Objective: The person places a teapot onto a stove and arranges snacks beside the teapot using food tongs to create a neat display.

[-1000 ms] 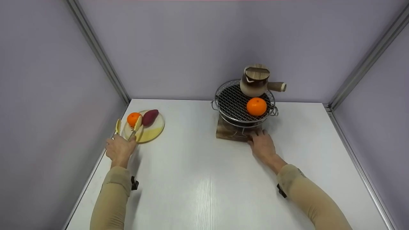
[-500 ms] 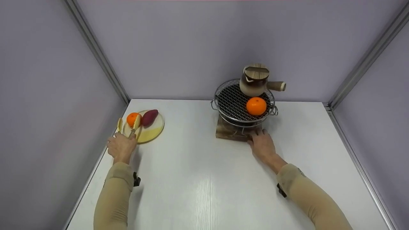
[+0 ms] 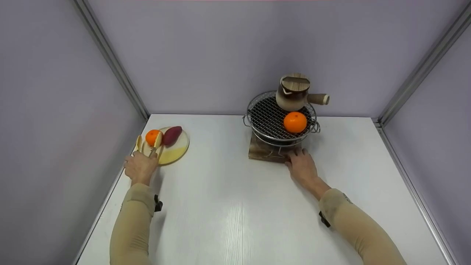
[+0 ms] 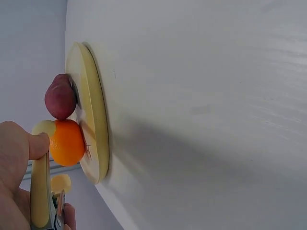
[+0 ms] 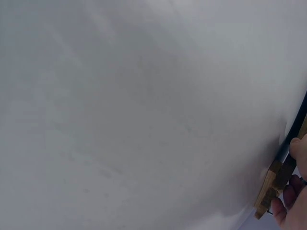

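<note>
My left hand [image 3: 140, 167] holds a pair of tongs [image 4: 40, 191] with pale yellow tips. Those tips are spread apart, one to each side of a small orange [image 3: 151, 138] in the head view. The orange lies on a round plate [image 3: 176, 156], part white and part yellow, beside a purple sweet potato [image 3: 172, 136]. Over on the right, my right hand [image 3: 303, 169] grips the front right corner of a wooden base [image 3: 259, 152], thumb and fingers around its edge [image 5: 278, 184]. A tabletop grill [image 3: 263, 123] with a round wire mesh stands on that base.
On the mesh sit a larger orange [image 3: 295, 122] and a brown side-handled teapot [image 3: 290, 101] with a wooden lid. Pale partition walls [image 3: 206, 59] enclose the white table [image 3: 220, 198] at the back and both sides.
My left hand has shifted slightly right and forward, and the tongs' tips have drawn a little closer together about the small orange. The right hand stays in place.
</note>
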Action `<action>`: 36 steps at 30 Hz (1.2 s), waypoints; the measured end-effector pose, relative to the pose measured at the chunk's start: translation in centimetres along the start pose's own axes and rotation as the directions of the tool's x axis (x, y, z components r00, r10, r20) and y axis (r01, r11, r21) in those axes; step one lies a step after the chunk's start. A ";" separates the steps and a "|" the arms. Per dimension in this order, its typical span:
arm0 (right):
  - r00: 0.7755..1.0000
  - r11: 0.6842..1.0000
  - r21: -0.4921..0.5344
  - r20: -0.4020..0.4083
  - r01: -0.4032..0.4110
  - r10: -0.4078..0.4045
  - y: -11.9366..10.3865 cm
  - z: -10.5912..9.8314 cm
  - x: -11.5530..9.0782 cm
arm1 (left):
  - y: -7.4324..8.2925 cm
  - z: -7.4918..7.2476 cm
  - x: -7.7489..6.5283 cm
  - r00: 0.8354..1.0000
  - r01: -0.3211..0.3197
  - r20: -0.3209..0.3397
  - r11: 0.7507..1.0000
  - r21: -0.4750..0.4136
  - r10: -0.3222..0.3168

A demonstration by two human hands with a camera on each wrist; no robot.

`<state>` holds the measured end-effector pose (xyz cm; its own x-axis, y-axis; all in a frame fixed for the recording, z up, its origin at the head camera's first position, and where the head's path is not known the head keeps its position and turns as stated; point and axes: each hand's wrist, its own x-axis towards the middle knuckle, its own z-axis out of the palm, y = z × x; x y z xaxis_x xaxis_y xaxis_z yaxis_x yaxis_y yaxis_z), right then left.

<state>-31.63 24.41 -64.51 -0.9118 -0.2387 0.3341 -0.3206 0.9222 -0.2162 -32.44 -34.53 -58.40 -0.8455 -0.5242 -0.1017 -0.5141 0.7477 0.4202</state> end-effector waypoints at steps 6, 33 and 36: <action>1.000 1.000 -0.003 -0.020 0.014 -0.014 0.0 0.0 -0.1 | 0.3 0.1 0.4 1.000 0.000 0.008 1.000 0.010 0.000; 1.000 1.000 -0.003 0.020 -0.011 0.011 -0.1 0.0 0.0 | 0.2 0.2 1.0 0.998 0.032 0.055 0.999 0.011 -0.032; 1.000 1.000 0.000 0.024 -0.014 0.014 -0.1 -0.1 0.0 | 0.1 0.0 0.9 0.997 0.039 0.069 0.999 0.019 -0.040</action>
<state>-31.62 24.33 -64.39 -0.9221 -0.2330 0.3090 -0.3078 0.9255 -0.2206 -33.29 -34.92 -58.43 -0.8320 -0.5245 -0.1808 -0.5495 0.7342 0.3986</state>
